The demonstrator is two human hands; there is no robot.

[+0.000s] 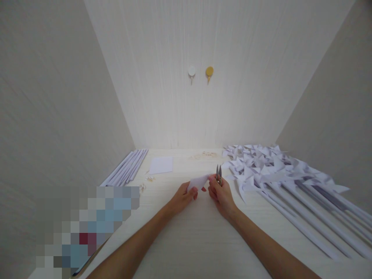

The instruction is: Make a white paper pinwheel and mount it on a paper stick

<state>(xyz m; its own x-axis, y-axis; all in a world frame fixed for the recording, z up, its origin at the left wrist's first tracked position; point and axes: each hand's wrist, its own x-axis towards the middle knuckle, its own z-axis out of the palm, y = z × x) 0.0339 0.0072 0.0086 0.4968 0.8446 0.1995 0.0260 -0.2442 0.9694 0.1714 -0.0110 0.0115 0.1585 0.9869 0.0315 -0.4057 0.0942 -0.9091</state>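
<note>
A small white piece of paper (199,182) stretches between my two hands above the middle of the table. My left hand (184,197) pinches its left end, with the thumb on top. At the right end, the fingers of my right hand (221,193) hold the paper's edge. The same right hand also keeps a pair of small scissors (218,174) in its grip, blades pointing up and away from me and slightly apart. The handles are hidden inside the hand.
White paper pinwheels on rolled sticks (261,166) pile up at the right. A stack of white paper (161,165) lies left of centre, beside a bundle of rolled paper sticks (128,168). Two hooks (209,71) are on the back wall. The lower left is pixelated.
</note>
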